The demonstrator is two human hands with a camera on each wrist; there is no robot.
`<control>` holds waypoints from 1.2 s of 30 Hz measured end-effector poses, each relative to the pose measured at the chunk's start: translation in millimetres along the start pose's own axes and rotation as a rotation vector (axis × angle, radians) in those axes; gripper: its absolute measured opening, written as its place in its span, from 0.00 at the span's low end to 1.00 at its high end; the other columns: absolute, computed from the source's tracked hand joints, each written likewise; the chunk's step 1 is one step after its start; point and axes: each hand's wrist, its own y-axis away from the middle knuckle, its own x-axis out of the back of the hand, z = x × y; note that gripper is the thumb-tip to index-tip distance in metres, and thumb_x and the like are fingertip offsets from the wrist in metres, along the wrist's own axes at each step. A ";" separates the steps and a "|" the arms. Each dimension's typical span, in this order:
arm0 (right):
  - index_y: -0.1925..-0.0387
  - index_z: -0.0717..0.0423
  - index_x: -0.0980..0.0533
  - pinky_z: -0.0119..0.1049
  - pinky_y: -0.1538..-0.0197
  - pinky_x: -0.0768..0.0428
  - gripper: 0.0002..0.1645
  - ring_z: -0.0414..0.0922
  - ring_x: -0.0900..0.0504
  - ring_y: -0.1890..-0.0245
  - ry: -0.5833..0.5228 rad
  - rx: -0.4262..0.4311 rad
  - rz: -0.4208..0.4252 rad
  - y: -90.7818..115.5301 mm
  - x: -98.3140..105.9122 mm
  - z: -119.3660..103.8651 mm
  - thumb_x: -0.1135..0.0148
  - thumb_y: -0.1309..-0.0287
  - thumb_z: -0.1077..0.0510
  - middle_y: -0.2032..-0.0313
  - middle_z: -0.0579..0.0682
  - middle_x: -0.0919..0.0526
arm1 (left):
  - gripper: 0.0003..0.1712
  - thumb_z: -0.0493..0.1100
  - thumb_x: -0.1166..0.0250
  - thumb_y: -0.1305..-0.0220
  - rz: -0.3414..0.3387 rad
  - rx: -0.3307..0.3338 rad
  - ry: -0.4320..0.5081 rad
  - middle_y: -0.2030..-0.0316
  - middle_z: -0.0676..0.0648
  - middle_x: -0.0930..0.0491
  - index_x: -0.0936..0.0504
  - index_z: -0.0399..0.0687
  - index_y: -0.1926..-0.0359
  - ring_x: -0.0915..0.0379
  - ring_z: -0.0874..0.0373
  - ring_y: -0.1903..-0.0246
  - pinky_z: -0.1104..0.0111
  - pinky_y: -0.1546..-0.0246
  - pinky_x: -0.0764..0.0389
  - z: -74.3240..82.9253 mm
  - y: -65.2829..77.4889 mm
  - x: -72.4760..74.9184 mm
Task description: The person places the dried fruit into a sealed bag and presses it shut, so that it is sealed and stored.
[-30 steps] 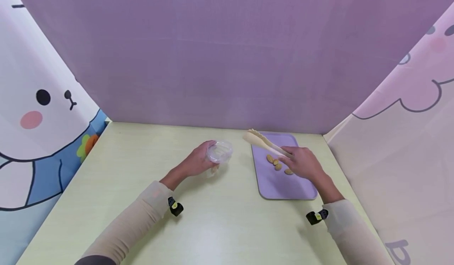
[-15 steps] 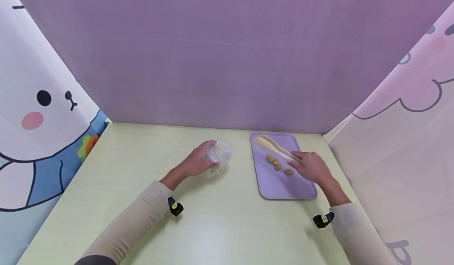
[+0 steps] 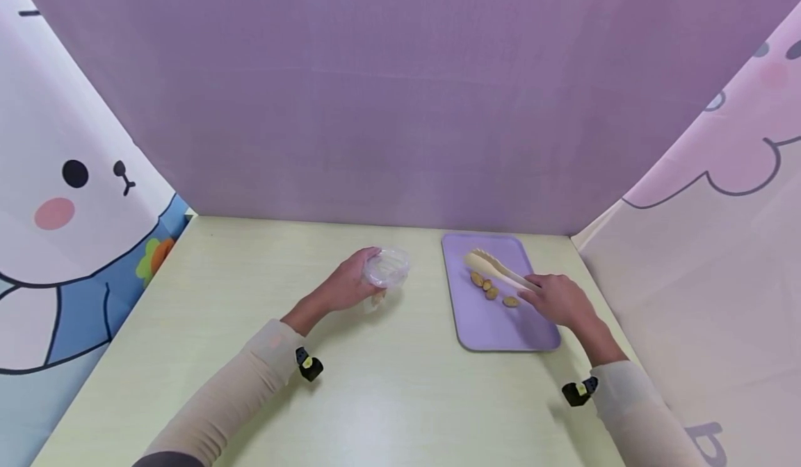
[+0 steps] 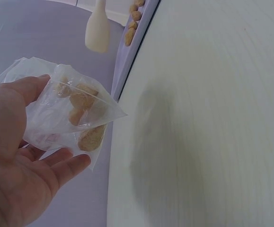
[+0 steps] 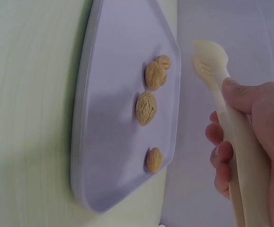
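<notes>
My left hand [image 3: 355, 281] holds a clear plastic bag [image 4: 56, 113] above the table, left of the tray. Its mouth is held wide, and several wrinkled brown pieces show through the film in the left wrist view. Cream-coloured tongs [image 5: 243, 156] are gripped in my right hand [image 3: 560, 300], thumb on one arm and fingers curled round the other. The tong tips hover above the far part of a purple tray [image 3: 500, 331], close together, with nothing seen between them. On the tray lie several wrinkled tan nuts [image 5: 146, 108] that look like walnuts.
The pale wooden table [image 3: 375, 397] carries the tray at its right side. A purple cloth wall [image 3: 400, 105] stands behind, with printed cloth walls [image 3: 719, 258] to the left and right. Each wrist wears a small black camera [image 3: 309, 364].
My right hand has drawn the tongs right and toward me, so the tips moved from the tray's left edge to above the nuts. My left hand and the bag stay in place.
</notes>
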 end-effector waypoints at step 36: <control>0.35 0.56 0.23 0.41 0.72 0.28 0.32 0.51 0.19 0.67 0.044 -0.039 -0.113 2.4 -5.4 9.0 0.39 0.33 0.43 0.48 0.65 0.14 | 0.47 0.43 0.28 0.39 -0.007 0.026 0.022 0.28 0.36 0.35 0.42 0.39 0.24 0.34 0.40 0.31 0.43 0.31 0.31 1.0 -1.8 -1.9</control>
